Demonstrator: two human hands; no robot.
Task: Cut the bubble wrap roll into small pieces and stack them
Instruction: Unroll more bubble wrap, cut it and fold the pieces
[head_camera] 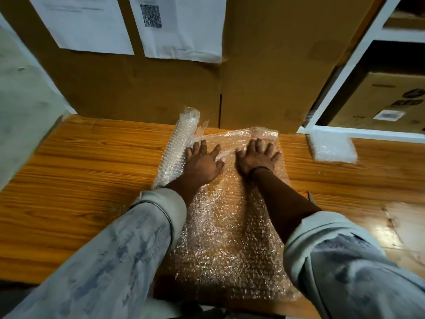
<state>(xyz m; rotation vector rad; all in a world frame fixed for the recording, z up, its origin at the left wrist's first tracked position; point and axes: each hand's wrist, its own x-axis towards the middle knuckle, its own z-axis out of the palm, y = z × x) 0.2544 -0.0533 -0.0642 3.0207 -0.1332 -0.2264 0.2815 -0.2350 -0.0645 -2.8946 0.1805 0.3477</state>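
A dim storeroom: tall cardboard boxes (264,77) stand behind a wooden surface (92,169), and a white shelf (358,54) is off to one side.

The fingers of both hands are splayed wide and flat. They grip nothing and only press down. Under the fingers (259,143) of the right hand (257,157) lies the far end of a bubble wrap sheet (225,226), and just past the fingertips its edge curls up in wrinkles. The left hand (202,164) presses the same sheet. Its little-finger side touches the roll (179,143), which lies just beside it with the sheet feeding out of it. From the palms the sheet runs back under both forearms to the near edge of the surface. Well apart, beyond the right little finger, a small stack of cut pieces (331,146) sits near the shelf's foot.

I'd judge the stuff very light, soft and floppy. It looks keen to curl back up and likely to slide on polished wood. Flat palms close to the cutting line look the best way to pin it, and a pinch at an edge the best way to lift it. Hard pressing would pop the bubbles.

Both arms reach straight forward with palms down and wrists low, and the pale sleeves are pushed up the forearms.
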